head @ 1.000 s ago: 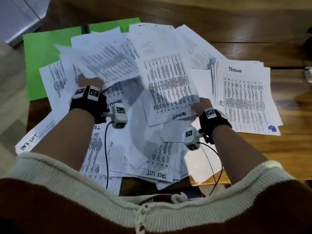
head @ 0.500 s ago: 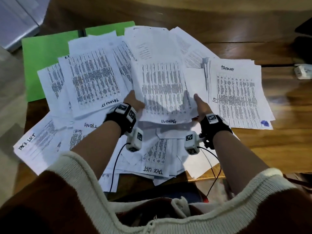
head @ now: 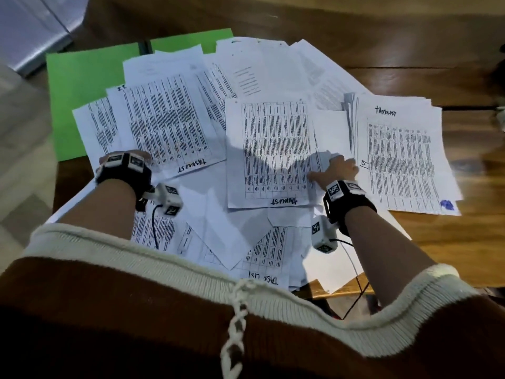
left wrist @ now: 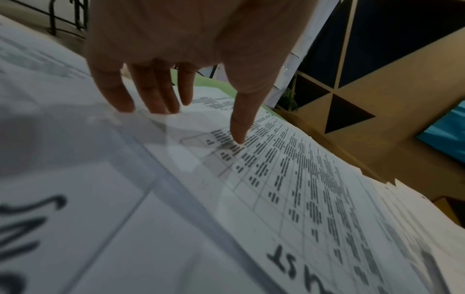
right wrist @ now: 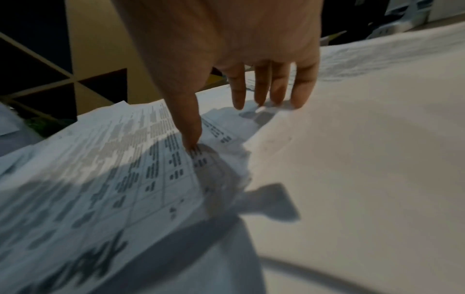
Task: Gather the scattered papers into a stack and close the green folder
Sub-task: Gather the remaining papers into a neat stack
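Many printed sheets headed "TASK LIST" lie scattered over a wooden table [head: 410,50]. The green folder [head: 82,86] lies open at the far left, half covered by them. My left hand [head: 131,157] rests at the near left corner of the left printed sheet [head: 166,124]. In the left wrist view the left hand [left wrist: 196,123] has straight fingers, and its thumb [left wrist: 239,135] touches the print. My right hand [head: 334,166] presses on the right edge of the middle sheet [head: 273,149]. In the right wrist view the right hand [right wrist: 231,123] has its thumb [right wrist: 191,137] on the print and its fingers [right wrist: 271,93] on a blank sheet.
A neater pile of sheets [head: 401,154] with a blue mark lies at the right. More sheets [head: 262,255] hang over the table's near edge by my body. A grey object [head: 32,28] sits at the far left corner. Bare wood shows at the right and back.
Both hands let go of the middle sheet, which now lies flat. My left hand moved left to the left sheet's corner; my right hand moved up onto the middle sheet's right edge.
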Demonstrator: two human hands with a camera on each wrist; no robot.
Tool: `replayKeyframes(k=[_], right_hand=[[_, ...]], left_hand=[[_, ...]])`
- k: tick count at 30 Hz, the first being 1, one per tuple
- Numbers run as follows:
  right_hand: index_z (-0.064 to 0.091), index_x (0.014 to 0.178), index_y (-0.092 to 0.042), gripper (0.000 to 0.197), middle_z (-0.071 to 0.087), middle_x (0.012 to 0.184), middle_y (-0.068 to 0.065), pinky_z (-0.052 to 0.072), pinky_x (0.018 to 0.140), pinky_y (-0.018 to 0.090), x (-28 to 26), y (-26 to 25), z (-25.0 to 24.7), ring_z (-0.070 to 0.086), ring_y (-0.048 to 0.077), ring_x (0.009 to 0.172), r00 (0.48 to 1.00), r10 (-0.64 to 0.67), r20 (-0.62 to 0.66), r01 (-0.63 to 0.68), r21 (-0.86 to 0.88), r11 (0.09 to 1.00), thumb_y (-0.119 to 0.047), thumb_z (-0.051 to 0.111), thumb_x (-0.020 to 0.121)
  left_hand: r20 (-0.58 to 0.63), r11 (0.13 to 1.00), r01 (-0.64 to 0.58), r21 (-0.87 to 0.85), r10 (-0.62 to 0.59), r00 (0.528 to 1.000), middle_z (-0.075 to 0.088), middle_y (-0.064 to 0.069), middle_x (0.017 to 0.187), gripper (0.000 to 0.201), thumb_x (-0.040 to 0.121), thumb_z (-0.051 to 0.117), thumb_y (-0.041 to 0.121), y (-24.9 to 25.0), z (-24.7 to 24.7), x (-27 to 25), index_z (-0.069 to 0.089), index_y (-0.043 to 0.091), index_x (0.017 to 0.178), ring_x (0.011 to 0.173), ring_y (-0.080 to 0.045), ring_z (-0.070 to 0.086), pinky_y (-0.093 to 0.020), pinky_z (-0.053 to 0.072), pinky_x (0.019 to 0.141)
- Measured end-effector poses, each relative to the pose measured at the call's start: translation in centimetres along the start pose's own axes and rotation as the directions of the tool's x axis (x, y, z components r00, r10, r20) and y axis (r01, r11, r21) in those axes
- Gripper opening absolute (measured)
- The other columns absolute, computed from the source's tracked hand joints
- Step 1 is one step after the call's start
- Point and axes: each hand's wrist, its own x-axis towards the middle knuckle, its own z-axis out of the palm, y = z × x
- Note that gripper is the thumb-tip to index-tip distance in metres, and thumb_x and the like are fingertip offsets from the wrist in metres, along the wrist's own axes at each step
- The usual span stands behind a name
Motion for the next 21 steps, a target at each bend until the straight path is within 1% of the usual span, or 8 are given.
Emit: replayKeyframes(k=[1, 3, 6, 9, 11, 14, 17, 21], right_hand=[[0.028, 0.141, -0.005, 0.092, 0.028, 0.143, 0.020, 0.034, 0.106, 0.050, 0.1, -0.1, -0.3, 0.027, 0.037, 0.136, 0.999, 0.031, -0.044, -0.033, -0.062, 0.998, -0.049, 0.074, 0.074], [0.023, 0.143, -0.005, 0.103, 0.022, 0.148, 0.020, 0.028, 0.109, 0.053, 0.9, -0.1, -0.9, 0.019, 0.037, 0.139, 0.992, 0.097, -0.084, -0.101, -0.047, 0.994, -0.054, 0.075, 0.070], [0.019, 0.145, -0.004, 0.099, 0.018, 0.151, 0.020, 0.025, 0.110, 0.054, 1.8, 0.3, -2.2, 0.018, 0.037, 0.140, 0.984, 0.167, -0.062, -0.165, 0.031, 0.986, -0.053, 0.071, 0.075], [0.024, 0.141, -0.004, 0.087, 0.029, 0.144, 0.022, 0.037, 0.103, 0.053, 2.9, 1.0, -2.8, 0.034, 0.041, 0.131, 0.988, 0.155, 0.006, -0.155, 0.019, 0.988, -0.043, 0.069, 0.078], [0.028, 0.136, -0.004, 0.082, 0.039, 0.135, 0.022, 0.044, 0.097, 0.051, 3.0, 1.3, -3.0, 0.045, 0.041, 0.121, 0.992, 0.121, 0.048, -0.121, -0.002, 0.993, -0.036, 0.072, 0.075], [0.033, 0.131, 0.000, 0.070, 0.050, 0.119, 0.019, 0.049, 0.080, 0.041, 2.9, 1.8, -3.0, 0.055, 0.035, 0.101, 0.992, 0.100, 0.077, -0.104, 0.055, 0.993, -0.020, 0.071, 0.076], [0.053, 0.117, 0.005, 0.047, 0.061, 0.094, 0.016, 0.047, 0.064, 0.030, 2.7, 2.0, -3.1, 0.056, 0.025, 0.075, 0.991, 0.074, 0.109, -0.085, 0.106, 0.991, -0.011, 0.070, 0.076], [0.060, 0.113, 0.005, 0.030, 0.064, 0.103, 0.020, 0.045, 0.062, 0.024, 2.2, 1.8, -3.6, 0.056, 0.028, 0.082, 0.999, -0.009, 0.047, 0.004, 0.106, 0.994, -0.002, 0.057, 0.084]], left_hand=[[0.019, 0.999, -0.013, 0.042, 0.012, 1.000, 0.047, -0.014, 0.137, 0.054, 0.089, 0.060, 0.021, -0.2, -0.2, -0.1, 0.042, 0.021, 0.140, 0.117, -0.038, 0.051, -0.052, 0.053, 0.083], [0.066, 0.999, -0.040, -0.012, 0.041, 0.997, 0.047, -0.011, 0.140, 0.063, 0.087, 0.063, 0.023, -0.5, -0.6, 0.6, 0.036, 0.028, 0.143, 0.119, -0.035, 0.052, -0.046, 0.052, 0.087], [0.052, 0.996, -0.065, -0.066, 0.068, 0.996, 0.048, -0.009, 0.139, 0.069, 0.078, 0.069, 0.023, 0.2, -0.9, 1.4, 0.039, 0.040, 0.138, 0.117, -0.037, 0.054, -0.051, 0.052, 0.087], [0.000, 0.985, -0.009, -0.170, 0.009, 1.000, 0.057, -0.013, 0.126, 0.046, 0.080, 0.067, 0.013, 0.6, -1.3, 0.9, 0.058, 0.026, 0.123, 0.107, -0.036, 0.060, -0.044, 0.053, 0.085], [-0.094, 0.951, -0.022, -0.309, -0.007, 0.996, 0.062, -0.014, 0.116, 0.033, 0.085, 0.060, 0.009, 1.1, -2.2, 0.9, 0.063, 0.016, 0.117, 0.103, -0.032, 0.061, -0.036, 0.052, 0.085], [-0.235, 0.869, -0.013, -0.494, -0.119, 0.965, 0.056, -0.017, 0.127, 0.034, 0.090, 0.050, 0.008, 2.8, -4.7, 1.2, 0.052, 0.005, 0.124, 0.118, -0.033, 0.055, -0.037, 0.045, 0.096], [-0.306, 0.859, -0.105, -0.502, -0.063, 0.950, 0.051, -0.021, 0.130, 0.038, 0.091, 0.050, 0.008, 5.0, -7.0, 1.2, 0.043, 0.003, 0.128, 0.120, -0.039, 0.050, -0.046, 0.042, 0.098], [-0.424, 0.835, -0.264, -0.482, 0.041, 0.905, 0.054, -0.023, 0.126, 0.036, 0.090, 0.049, 0.006, 7.7, -9.6, -1.2, 0.043, 0.003, 0.125, 0.117, -0.042, 0.051, -0.047, 0.043, 0.095]])
